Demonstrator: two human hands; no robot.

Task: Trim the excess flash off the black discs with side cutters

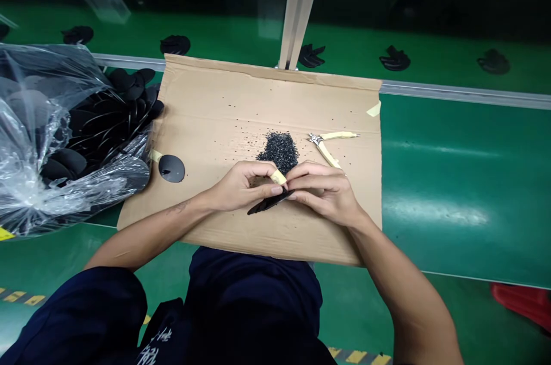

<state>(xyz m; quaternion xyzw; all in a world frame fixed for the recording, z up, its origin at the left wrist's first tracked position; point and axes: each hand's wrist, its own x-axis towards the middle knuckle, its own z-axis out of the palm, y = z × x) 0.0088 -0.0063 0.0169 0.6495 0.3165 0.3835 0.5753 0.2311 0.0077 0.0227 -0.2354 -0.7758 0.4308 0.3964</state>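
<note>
Between my two hands is a thin black plastic piece (pixel 267 203), seen nearly edge-on above the cardboard sheet (pixel 206 95). My left hand (pixel 245 184) pinches it from the left, with yellow tape around one finger. From the right, my right hand (pixel 325 188) grips its other end with fingertips pressed together. Just beyond the hands lies a heap of small black bits (pixel 279 148), with more scattered around. Nippers with pale yellow handles (pixel 331 144) rest spread apart by my right hand. A black oval disc (pixel 171 169) lies flat on the cardboard, left of my left hand.
A clear plastic bag (pixel 26 141) full of black oval pieces (pixel 107 118) stands at the left. Behind the cardboard, a metal post (pixel 301 9) rises from a rail. Several black leaf-like pieces (pixel 395 59) lie along the green surface beyond. Something red (pixel 523 302) is at lower right.
</note>
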